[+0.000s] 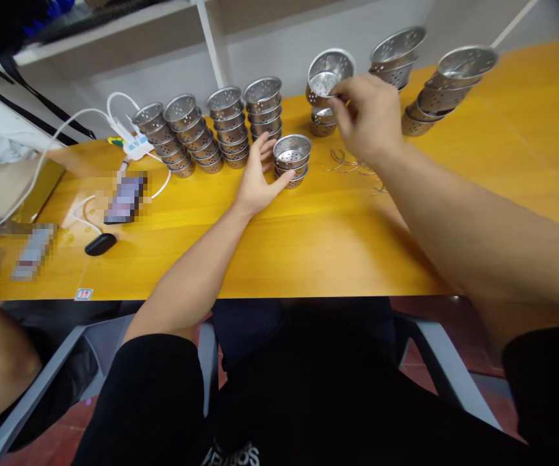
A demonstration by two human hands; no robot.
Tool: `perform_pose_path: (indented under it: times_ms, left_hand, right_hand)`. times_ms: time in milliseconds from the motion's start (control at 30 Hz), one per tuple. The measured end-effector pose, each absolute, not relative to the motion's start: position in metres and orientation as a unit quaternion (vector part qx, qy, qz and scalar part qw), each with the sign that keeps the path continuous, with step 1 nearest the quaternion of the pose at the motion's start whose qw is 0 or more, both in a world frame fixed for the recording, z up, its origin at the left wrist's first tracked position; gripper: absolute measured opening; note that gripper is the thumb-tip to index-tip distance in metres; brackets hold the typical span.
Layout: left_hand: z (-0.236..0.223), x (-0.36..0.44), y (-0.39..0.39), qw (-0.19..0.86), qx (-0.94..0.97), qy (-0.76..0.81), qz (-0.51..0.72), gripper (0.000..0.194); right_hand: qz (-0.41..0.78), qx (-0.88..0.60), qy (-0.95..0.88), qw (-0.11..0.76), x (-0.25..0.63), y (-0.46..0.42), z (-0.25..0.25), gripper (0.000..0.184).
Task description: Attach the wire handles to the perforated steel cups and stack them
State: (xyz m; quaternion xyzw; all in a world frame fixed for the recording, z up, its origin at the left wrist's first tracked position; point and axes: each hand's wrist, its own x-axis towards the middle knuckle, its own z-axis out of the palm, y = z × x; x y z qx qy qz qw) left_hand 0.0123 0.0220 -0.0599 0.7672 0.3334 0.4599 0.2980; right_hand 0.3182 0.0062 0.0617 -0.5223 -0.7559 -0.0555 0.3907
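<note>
My left hand [256,182] cups the left side of a short stack of perforated metal cups [292,154], its fingers spread and its thumb across the front of the lower cups. Farther back, my right hand [369,116] pinches the near rim of another perforated metal cup [325,81]. This cup is tilted toward me, above a lower perforated cup [323,123]; whether the two touch I cannot tell. Several thin curved metal wires [344,162] lie on the table below my right hand.
Leaning stacks of similar cups [230,129] line the back left, with more stacks [442,94] at the back right. A power strip [136,145], cables, a phone [126,199] and a black oval device [100,244] lie left on the yellow table [308,259]. Another person's arm [2,343] shows at far left.
</note>
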Motion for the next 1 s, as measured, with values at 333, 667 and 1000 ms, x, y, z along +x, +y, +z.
perform_pose_path:
  times_ms: [333, 667, 1000]
  left_hand:
    - [-0.023, 0.023, -0.006, 0.145, 0.800, 0.292, 0.504, 0.118]
    - [-0.020, 0.016, -0.003, 0.158, 0.803, 0.311, 0.484, 0.117]
    - [-0.009, 0.012, 0.000, 0.179, 0.809, 0.297, 0.476, 0.104]
  right_hand:
    - [0.061, -0.428, -0.807, 0.402, 0.267, -0.097, 0.051, 0.081]
    - [0.066, -0.397, -0.858, 0.320, 0.265, -0.089, 0.051, 0.049]
    - [0.103, -0.411, -0.839, 0.342, 0.280, -0.089, 0.066, 0.056]
